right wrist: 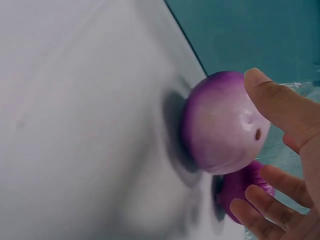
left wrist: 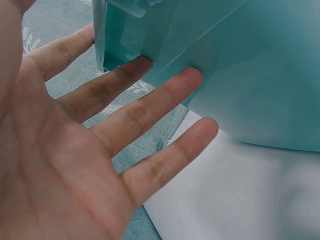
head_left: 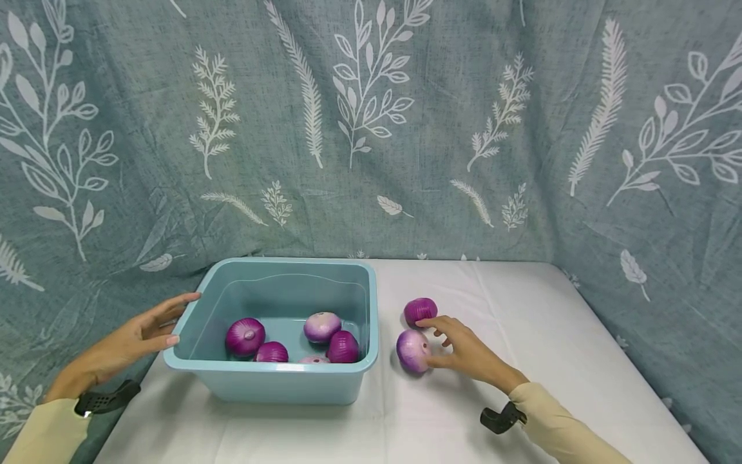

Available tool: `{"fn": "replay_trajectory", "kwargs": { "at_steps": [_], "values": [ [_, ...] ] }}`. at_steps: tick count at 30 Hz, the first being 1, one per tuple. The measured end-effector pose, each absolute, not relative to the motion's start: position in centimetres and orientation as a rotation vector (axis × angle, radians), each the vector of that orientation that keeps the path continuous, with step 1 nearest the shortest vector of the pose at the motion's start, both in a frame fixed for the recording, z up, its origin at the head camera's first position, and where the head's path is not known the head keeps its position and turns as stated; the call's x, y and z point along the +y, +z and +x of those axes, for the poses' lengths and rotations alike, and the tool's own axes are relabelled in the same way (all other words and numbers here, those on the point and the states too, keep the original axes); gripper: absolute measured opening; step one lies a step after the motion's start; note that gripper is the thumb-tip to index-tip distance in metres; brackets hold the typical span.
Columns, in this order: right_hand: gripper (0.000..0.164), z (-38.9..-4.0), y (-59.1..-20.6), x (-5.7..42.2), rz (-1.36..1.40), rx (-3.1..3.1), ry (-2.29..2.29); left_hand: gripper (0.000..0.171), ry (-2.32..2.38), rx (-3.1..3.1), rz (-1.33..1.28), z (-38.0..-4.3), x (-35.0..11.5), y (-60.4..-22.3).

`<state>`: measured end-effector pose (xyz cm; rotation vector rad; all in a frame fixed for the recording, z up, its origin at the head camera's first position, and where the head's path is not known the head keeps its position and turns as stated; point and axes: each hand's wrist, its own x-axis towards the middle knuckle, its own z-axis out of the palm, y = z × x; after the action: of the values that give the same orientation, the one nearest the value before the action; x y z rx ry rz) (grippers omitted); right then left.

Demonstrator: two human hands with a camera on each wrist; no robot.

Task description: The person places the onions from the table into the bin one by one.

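A light blue plastic bin (head_left: 272, 383) holds several red onions, among them a dark purple onion (head_left: 245, 337) and a paler onion (head_left: 322, 327). My left hand (head_left: 152, 332) rests against the bin's left side; in the left wrist view its fingers (left wrist: 145, 112) are spread and nearly straight along the outer wall. Right of the bin, a pale purple-white onion (head_left: 413, 352) lies on the white cloth. My right hand (head_left: 466, 351) reaches over it with thumb and fingers apart, the thumb by its near side. Just behind sits a darker onion (head_left: 420, 312), close to the fingertips.
White cloth (head_left: 556, 348) covers the table. A blue-green curtain with a white leaf print (head_left: 371, 193) hangs behind and along the right side. Each wrist wears a black strap, such as the right strap (head_left: 502, 419).
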<state>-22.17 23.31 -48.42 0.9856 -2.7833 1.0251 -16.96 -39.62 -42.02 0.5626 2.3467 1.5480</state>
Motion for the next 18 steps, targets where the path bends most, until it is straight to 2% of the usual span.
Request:
{"fn": "replay_trajectory", "kwargs": {
  "at_steps": [7,18],
  "values": [
    [0.08,-22.0,-50.2,23.4,0.956,-2.814,1.059,0.069,1.54,2.349,0.577,-16.8,-39.4,-41.9],
    [0.077,-21.9,-50.8,23.0,0.968,-2.741,1.104,0.069,1.531,2.356,0.583,-17.1,-39.8,-42.2]
  ]
}}
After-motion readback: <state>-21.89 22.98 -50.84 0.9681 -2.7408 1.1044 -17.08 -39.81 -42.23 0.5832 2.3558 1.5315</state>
